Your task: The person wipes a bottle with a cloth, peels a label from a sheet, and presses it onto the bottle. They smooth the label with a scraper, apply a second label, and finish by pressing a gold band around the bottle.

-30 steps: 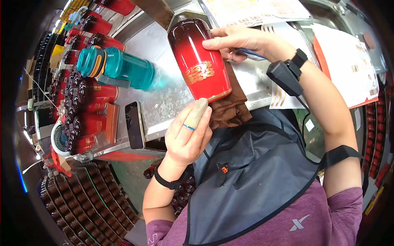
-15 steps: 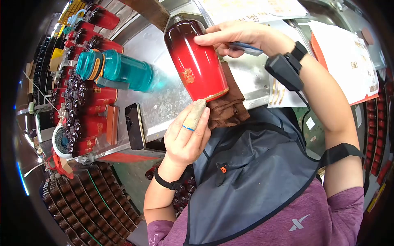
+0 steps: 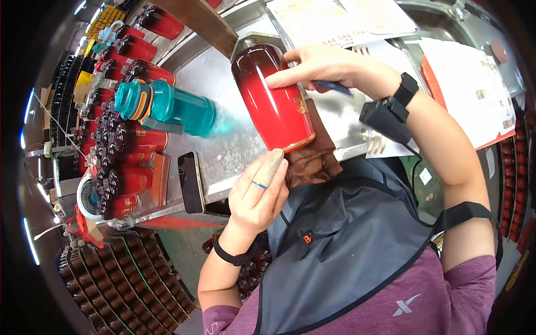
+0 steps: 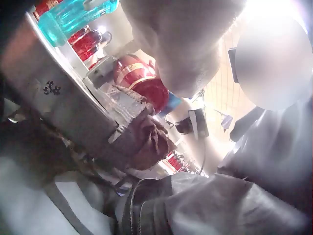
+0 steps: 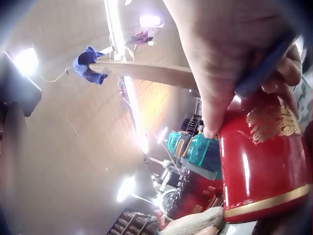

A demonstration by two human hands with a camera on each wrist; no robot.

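A glossy red bottle, dark toward its neck, lies slanted with its neck at a metal bracket. Its base, edged in gold, points toward the person. My right hand grips the bottle from the side, thumb across its top, other fingers mostly hidden behind. A slim blue tool is tucked in that same hand. At the base rim my left hand presses a fabric-covered fingertip, banded in blue, with the thumb alongside. Gold ornament shows on the bottle's side in the right wrist view.
A brown cloth lies under the base at the metal bench's edge. Left of the bottle are a teal water bottle, a phone and rows of red bottles. Printed sheets lie at right; a wooden bar crosses behind.
The bottle has rolled leftward: one gold ornament has gone out of sight and another shows at its right side. The right thumb has shifted on it; the left fingertip stays at the base rim.
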